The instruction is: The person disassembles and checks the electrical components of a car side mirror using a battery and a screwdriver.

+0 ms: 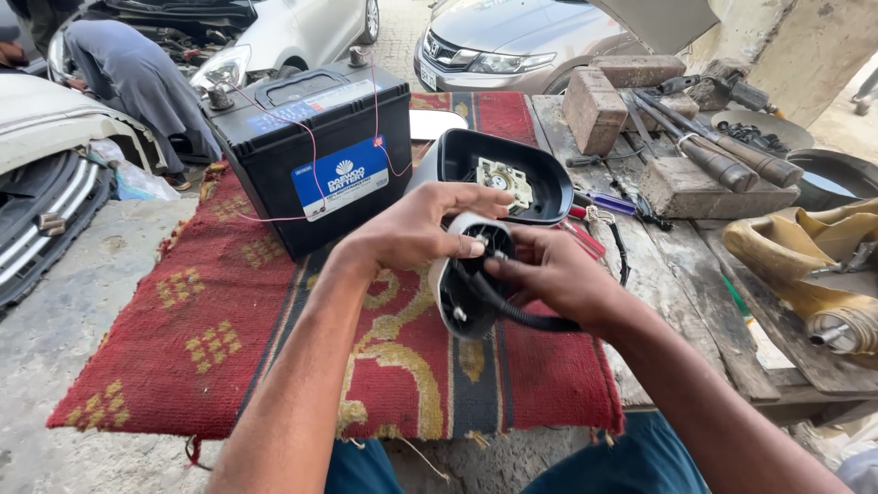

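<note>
My left hand [416,227] grips the top of a car side-mirror base [462,293], a white and black shell held upright above a red patterned rug [210,329]. My right hand [549,274] pinches at the base's middle and holds its black cable [521,316], which curves under the palm. Just behind the hands lies the black mirror housing [540,169] with a pale motor unit [503,180] showing inside. A black car battery [315,155] stands on the rug at the back left, with thin red wires [311,137] running from its terminals.
A wooden bench on the right carries bricks [594,110], hammers [722,155], screwdrivers [608,203] and a yellowed part [805,265]. A dark bowl [837,178] sits at the far right. Cars stand behind, and a person in grey [137,82] leans into an engine bay at the upper left.
</note>
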